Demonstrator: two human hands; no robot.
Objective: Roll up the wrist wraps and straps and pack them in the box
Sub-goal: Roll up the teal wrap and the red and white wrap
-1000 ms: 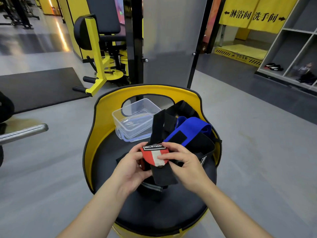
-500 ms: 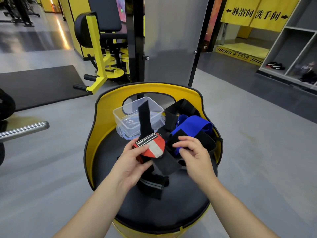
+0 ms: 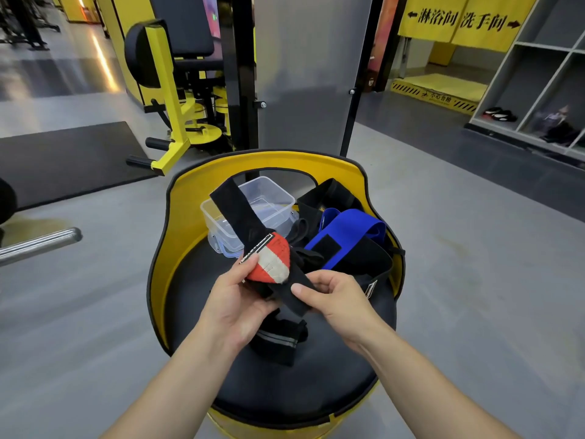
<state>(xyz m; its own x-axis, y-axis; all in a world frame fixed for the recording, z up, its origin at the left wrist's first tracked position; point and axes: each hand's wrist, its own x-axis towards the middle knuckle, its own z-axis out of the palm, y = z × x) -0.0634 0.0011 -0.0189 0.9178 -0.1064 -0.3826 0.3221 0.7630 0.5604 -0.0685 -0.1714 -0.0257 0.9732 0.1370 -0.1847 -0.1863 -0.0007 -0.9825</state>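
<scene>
My left hand point(image 3: 235, 299) grips a black strap with a red and white padded end point(image 3: 270, 258), held above the black seat point(image 3: 316, 375). Its long black tail point(image 3: 235, 210) sticks up and to the left, in front of the clear plastic box point(image 3: 272, 198). My right hand point(image 3: 335, 296) pinches the strap's lower black end. A blue wrap point(image 3: 348, 228) and black wraps point(image 3: 329, 194) lie piled at the seat's right back. A black wrap with a grey stripe point(image 3: 278, 339) lies under my hands.
The seat has a yellow curved backrest point(image 3: 202, 185) that rims the back and sides. A clear lid lies under the box. Beyond are a yellow gym machine point(image 3: 171, 99), a grey panel, a chrome bar point(image 3: 38, 243) at left and shelves point(image 3: 538, 90) at right.
The strap's black tail has swung from pointing up to leaning left. My right hand has come back onto the strap's lower end after letting go.
</scene>
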